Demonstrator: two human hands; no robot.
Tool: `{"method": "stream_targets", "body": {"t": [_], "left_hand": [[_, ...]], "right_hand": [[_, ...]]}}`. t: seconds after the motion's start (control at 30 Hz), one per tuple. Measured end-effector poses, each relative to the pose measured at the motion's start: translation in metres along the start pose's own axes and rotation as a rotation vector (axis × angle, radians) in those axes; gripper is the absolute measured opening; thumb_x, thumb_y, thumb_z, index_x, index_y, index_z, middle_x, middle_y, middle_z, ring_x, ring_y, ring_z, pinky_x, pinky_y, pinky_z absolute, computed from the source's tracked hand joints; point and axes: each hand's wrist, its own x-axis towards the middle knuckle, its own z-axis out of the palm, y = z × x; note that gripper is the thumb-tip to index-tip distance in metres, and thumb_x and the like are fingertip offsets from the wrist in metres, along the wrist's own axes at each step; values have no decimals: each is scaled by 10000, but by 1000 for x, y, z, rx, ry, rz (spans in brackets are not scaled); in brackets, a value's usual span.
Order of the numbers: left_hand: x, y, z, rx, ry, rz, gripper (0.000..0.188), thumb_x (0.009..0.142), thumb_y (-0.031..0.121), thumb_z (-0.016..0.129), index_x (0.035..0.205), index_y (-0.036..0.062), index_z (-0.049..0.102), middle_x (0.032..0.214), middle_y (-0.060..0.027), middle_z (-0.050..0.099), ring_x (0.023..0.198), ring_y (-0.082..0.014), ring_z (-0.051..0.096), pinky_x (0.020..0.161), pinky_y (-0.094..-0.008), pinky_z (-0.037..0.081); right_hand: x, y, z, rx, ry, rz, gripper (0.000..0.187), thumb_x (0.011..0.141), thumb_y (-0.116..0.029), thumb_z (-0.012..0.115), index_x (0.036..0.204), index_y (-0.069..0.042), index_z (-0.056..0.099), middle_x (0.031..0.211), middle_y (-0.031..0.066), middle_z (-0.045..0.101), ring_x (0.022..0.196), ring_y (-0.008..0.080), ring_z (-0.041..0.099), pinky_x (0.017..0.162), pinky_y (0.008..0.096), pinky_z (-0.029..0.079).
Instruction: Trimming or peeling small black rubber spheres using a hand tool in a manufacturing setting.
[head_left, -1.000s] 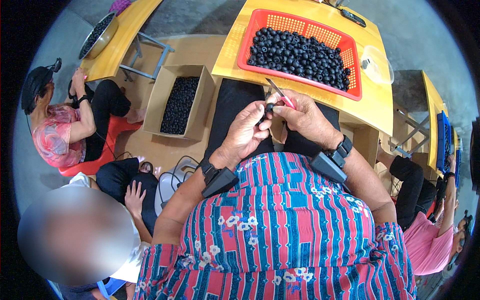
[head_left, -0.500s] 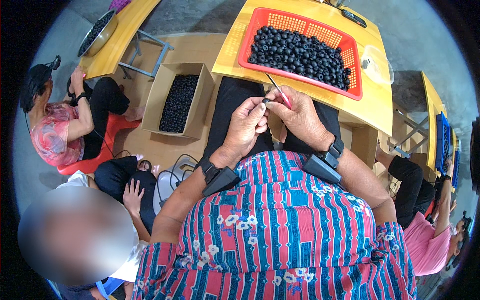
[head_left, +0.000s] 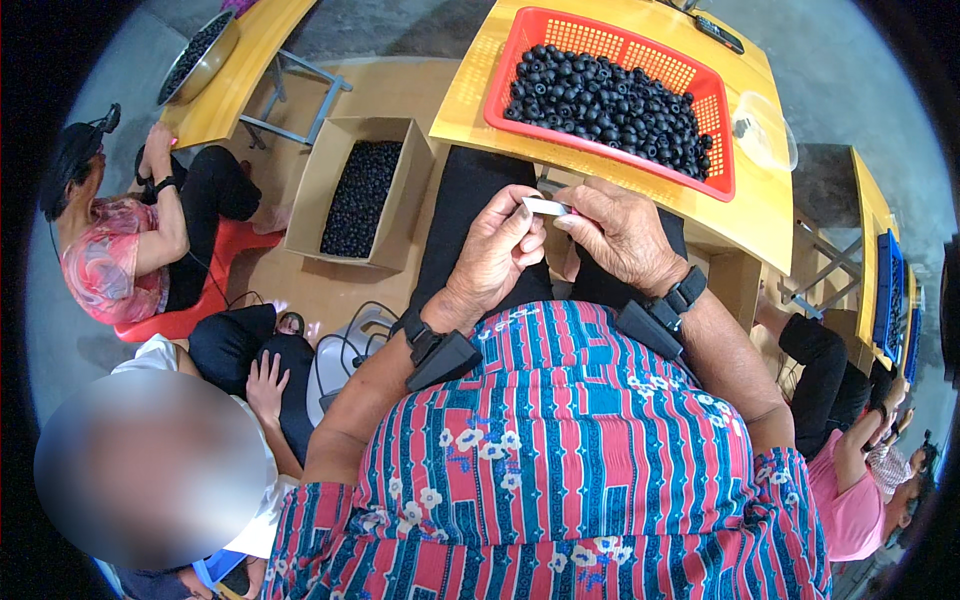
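Above my lap, my left hand is closed, thumb against fingers. The small black ring-shaped piece it pinched half a second ago is now mostly hidden behind fingertips and blade. My right hand is wrapped round a small knife with a pink handle. Its pale blade lies sideways across to the left fingertips, flat side showing. Beyond both hands, a red plastic basket on the yellow table holds many black, rounded pieces with holes, similar in look.
A cardboard box of black pieces stands on the floor at left. On the yellow table sits a clear plastic container. People sit close on both sides, one beside my left elbow. A metal bowl stands on the far-left table.
The knife has turned from pointing up and away to lying sideways, its blade now at the left fingertips. The right hand has rolled over slightly; the left has barely moved.
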Motion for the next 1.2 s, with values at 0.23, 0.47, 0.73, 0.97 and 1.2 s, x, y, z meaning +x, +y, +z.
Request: {"method": "stream_targets", "body": {"t": [0.23, 0.47, 0.73, 0.97, 1.2], "left_hand": [[-2, 0, 1, -7, -15, 1, 186, 947, 171, 527, 1109, 85, 497, 882, 5, 493, 692, -56, 405, 546, -172, 329], [-2, 1, 1, -8, -20, -4, 188, 949, 179, 529, 1103, 77, 496, 886, 7, 494, 694, -51, 402, 557, -169, 329], [1, 0, -1, 17, -1, 2, 183, 949, 184, 536, 1094, 77, 504, 848, 15, 469, 691, -50, 397, 557, -176, 331], [-1, 2, 1, 48, 3, -13, 122, 961, 176, 522, 1045, 87, 525, 829, 23, 454, 676, -52, 396, 549, -179, 323], [-1, 1, 2, 9, -1, -30, 157, 960, 193, 527, 1076, 87, 533, 843, 24, 474, 678, -50, 397, 552, -172, 317]], "right_hand": [[-1, -1, -1, -92, -23, -63, 206, 857, -211, 634, 998, -62, 626, 788, 109, 562, 727, 297, 611, 633, 360, 483], [-1, -3, 1, -84, -19, -23, 197, 818, -227, 641, 970, -105, 612, 821, 116, 582, 752, 332, 602, 651, 416, 489], [0, 3, 1, -71, -58, 17, 200, 836, -239, 623, 962, -83, 622, 829, 132, 603, 780, 342, 607, 695, 416, 492], [-5, 11, 5, 65, -6, 237, 242, 888, -231, 588, 999, -22, 638, 940, 164, 652, 857, 331, 634, 770, 379, 495], [0, 2, 20, 559, 125, 252, 281, 835, -149, 675, 1057, 18, 636, 923, 139, 667, 837, 217, 641, 761, 305, 491]]}}
